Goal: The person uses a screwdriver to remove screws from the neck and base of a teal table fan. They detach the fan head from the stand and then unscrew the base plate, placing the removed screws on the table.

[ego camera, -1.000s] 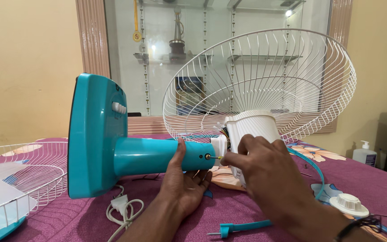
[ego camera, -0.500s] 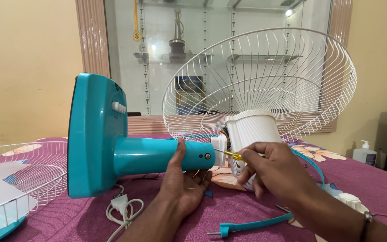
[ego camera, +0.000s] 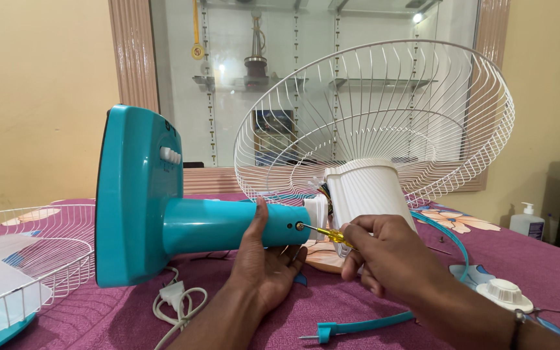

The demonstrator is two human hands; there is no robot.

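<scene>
Fan stand: one, teal, lying on its side on the counter, flat base at left, neck ending at one white ribbed motor housing. Two white wire guards: one behind the stand, one left of it. Left hand cups the neck from below, fingers partly curled. Right hand pinches one yellow-handled screwdriver; its tip now sits on the neck's screw, off it half a second ago.

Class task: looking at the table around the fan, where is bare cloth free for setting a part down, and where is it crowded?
Free: cloth between the white cable and wire guard; cloth right of the white cap. Crowded: around both hands, screwdriver and teal strap.
</scene>
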